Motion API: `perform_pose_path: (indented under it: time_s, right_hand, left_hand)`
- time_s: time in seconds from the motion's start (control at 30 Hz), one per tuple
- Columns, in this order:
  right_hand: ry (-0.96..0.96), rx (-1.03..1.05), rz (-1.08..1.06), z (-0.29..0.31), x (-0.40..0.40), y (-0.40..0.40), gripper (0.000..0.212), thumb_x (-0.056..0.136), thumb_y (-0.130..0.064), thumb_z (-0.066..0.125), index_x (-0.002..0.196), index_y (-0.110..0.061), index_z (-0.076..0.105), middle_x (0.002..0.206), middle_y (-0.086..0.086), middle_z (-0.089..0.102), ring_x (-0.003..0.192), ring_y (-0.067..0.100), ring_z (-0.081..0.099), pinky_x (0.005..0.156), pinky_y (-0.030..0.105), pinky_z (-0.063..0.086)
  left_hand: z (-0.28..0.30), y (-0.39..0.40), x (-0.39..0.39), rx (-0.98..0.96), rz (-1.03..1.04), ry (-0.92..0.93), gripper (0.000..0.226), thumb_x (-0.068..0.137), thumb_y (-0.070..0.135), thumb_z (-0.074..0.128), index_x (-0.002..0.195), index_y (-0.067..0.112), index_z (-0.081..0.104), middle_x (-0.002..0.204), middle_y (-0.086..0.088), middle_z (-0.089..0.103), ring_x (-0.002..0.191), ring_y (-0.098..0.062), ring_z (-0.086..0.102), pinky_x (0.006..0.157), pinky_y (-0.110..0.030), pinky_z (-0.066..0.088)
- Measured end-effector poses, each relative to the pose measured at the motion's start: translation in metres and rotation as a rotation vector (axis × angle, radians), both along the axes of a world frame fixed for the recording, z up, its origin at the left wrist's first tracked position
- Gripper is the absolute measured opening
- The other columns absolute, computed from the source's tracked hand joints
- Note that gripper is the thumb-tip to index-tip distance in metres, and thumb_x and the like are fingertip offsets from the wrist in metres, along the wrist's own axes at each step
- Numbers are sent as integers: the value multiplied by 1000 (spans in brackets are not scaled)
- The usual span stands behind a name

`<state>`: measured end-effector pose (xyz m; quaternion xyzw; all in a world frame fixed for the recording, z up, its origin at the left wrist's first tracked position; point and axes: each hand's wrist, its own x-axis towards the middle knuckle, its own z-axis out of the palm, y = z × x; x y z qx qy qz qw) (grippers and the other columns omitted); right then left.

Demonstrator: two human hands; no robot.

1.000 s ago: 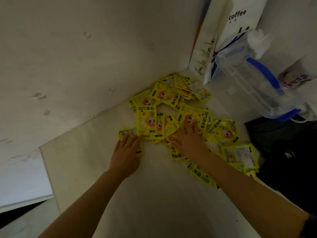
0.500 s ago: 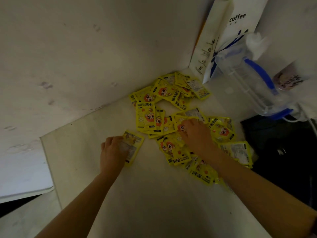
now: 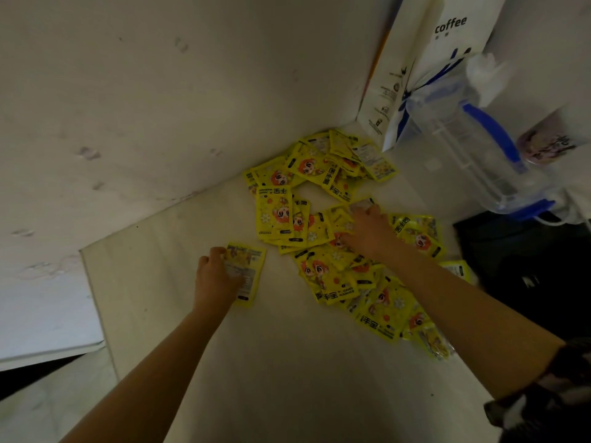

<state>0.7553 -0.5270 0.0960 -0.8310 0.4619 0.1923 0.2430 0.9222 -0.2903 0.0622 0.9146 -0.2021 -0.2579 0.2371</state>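
Several yellow hand-warmer packets (image 3: 323, 270) with a cartoon face lie scattered on a pale table top (image 3: 256, 362), spreading from the wall corner to the right edge. My left hand (image 3: 214, 276) grips one packet (image 3: 248, 271) that lies back side up, apart from the pile on its left. My right hand (image 3: 364, 231) reaches into the middle of the pile, fingers curled on a packet (image 3: 361, 206) whose back side shows.
A white paper bag marked "coffee" (image 3: 425, 68) leans in the back corner. A clear plastic jug with a blue handle (image 3: 473, 145) stands to the right, with a dark bag (image 3: 524, 266) below it. A pale wall (image 3: 160, 91) bounds the table on the left.
My left hand took one packet and drew it left, out of the pile. My right hand moved farther up into the pile and its fingers curled on a packet.
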Motion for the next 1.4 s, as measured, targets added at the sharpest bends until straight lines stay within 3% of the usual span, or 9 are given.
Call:
perform_pose_path:
  time_s: [0.17,0.33,0.43,0.57,0.7,0.87,1.0,1.17,1.4]
  right_hand:
    - [-111,148,-213,-5,-17,12,77,85,-36,66,144,-7,27,147,22,29,132,39,37,100,42,41]
    - [-171,153,-283,2,-33,10,70,86,-27,68,141,-3,33,141,16,43,125,31,47,93,36,42]
    - [-170,103,-239,10,-40,-5,71,85,-28,68,143,-6,33,145,14,41,131,30,43,98,36,39]
    - [-207,20,-177,21,-39,-31,59,80,-28,74,128,-5,49,130,15,55,117,30,53,82,30,40]
    - [-149,42,-35,27,-24,-50,70,80,-27,74,139,-8,41,142,12,46,130,28,44,102,33,37]
    - [-83,88,95,17,-7,-70,73,82,-25,72,143,-10,36,147,12,40,133,28,41,106,35,35]
    - [36,56,238,5,5,-74,58,82,-33,70,131,-12,49,139,15,37,128,34,38,108,38,29]
    - [108,31,298,1,8,-75,61,83,-33,68,135,-13,43,139,16,33,125,37,37,104,45,38]
    - [82,36,250,1,1,-75,66,83,-37,67,136,-13,36,136,17,35,122,34,41,100,43,39]
  left_hand:
    - [5,7,2,38,-12,77,51,76,8,70,122,12,48,98,-17,68,77,-29,62,64,-33,51]
    - [15,4,17,-20,59,89,37,75,13,78,107,4,62,100,-16,69,75,-25,62,62,-28,48]
    - [22,-13,26,-154,172,173,37,71,19,82,102,8,66,93,-14,71,77,-28,68,71,-38,58]
    - [24,-50,33,-240,197,250,33,71,19,83,98,9,68,91,-13,72,77,-28,70,70,-40,59]
    - [24,-89,37,-254,154,212,29,72,20,81,96,8,68,93,-13,71,80,-29,69,72,-40,58]
    - [14,-113,39,-93,1,85,29,78,24,74,97,5,62,96,-14,66,89,-30,64,75,-38,54]
    - [4,-116,41,38,-34,21,42,80,34,73,107,5,59,110,-19,53,101,-37,56,88,-41,49]
    - [4,-120,39,-7,11,18,32,83,25,69,106,5,57,103,-14,62,98,-33,59,69,-34,41]
    - [3,-121,34,-174,297,178,21,83,14,67,100,11,54,96,-7,60,91,-28,61,73,-35,50]
